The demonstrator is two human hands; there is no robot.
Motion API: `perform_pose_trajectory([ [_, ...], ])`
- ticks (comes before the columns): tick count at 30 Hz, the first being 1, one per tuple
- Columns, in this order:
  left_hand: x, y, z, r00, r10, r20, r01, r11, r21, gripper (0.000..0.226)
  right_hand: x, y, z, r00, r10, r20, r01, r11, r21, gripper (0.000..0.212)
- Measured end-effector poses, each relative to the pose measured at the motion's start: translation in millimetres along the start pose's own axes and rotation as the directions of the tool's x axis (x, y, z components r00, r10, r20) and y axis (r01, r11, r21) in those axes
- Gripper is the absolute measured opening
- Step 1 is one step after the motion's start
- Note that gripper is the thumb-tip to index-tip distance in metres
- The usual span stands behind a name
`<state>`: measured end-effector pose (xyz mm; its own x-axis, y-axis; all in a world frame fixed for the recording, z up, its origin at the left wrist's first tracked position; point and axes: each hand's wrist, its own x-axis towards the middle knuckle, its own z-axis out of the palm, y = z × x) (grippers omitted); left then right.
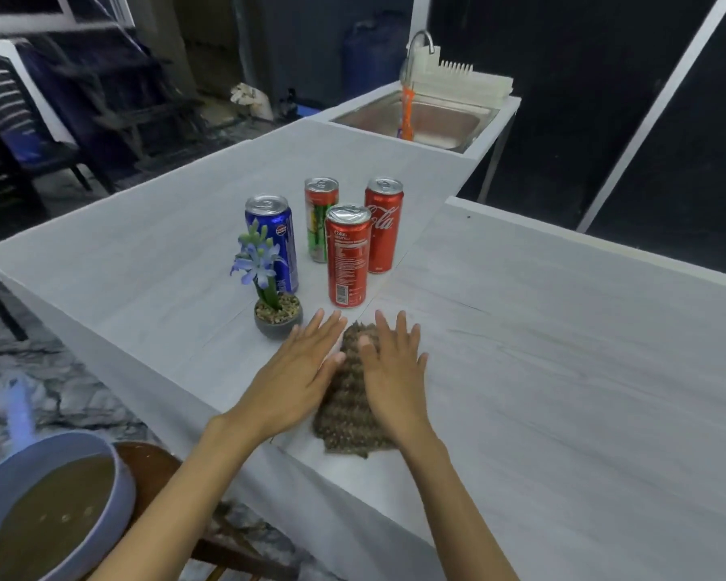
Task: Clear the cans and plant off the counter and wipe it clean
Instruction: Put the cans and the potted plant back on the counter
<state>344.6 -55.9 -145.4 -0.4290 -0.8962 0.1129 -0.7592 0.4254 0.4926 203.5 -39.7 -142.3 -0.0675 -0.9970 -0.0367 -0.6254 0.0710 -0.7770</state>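
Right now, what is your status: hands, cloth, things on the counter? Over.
Left hand open at edge of cloth, right hand open, flat on it. Cans and plant not cleared, standing just ahead on counter.

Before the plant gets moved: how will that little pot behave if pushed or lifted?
The plant stands tall over a small rounded pot, so a push up high would probably tip it. The pebbles on top look loose and may spill if it tilts. Gripping the pot low seems safest.
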Motion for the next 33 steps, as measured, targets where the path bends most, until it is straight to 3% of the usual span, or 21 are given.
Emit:
perform_pose_trajectory([
  [4, 25, 17, -40, 0.993, 0.062, -0.102, -0.058, 0.997, 0.048, 0.049, 30, -24, -38, 0.997, -0.022, -0.078, 0.044, 0.955, 0.295, 0.055],
  [8, 57, 26, -91, 0.957, 0.043, -0.287, -0.023, 0.997, 0.071, 0.036, 60, -47, -55, 0.982, -0.13, -0.14, 0.164, 0.949, 0.27, 0.06],
  [12, 89, 14, -137, 0.934, -0.043, -0.356, 0.064, 0.997, 0.047, 0.025, 85, -63, -48, 0.981, -0.18, -0.07, 0.19, 0.96, 0.207, 0.077],
  [15, 109, -11, -157, 0.947, -0.19, -0.26, 0.205, 0.978, 0.03, 0.028, 100, -69, -35, 0.99, -0.125, -0.07, 0.138, 0.965, 0.222, 0.09],
  [20, 127, -40, -160, 0.948, -0.303, 0.093, 0.298, 0.952, 0.066, 0.061, 116, -71, -14, 0.988, 0.009, -0.155, 0.021, 0.981, 0.191, 0.091],
  [26, 147, -49, -160, 0.938, -0.322, 0.128, 0.325, 0.946, -0.001, 0.058, 121, -72, -5, 0.963, 0.024, -0.267, 0.0, 0.996, 0.088, 0.084],
  [33, 157, -45, -160, 0.95, -0.265, 0.166, 0.269, 0.963, 0.001, 0.054, 114, -68, -23, 0.928, 0.017, -0.372, 0.032, 0.991, 0.126, 0.076],
])
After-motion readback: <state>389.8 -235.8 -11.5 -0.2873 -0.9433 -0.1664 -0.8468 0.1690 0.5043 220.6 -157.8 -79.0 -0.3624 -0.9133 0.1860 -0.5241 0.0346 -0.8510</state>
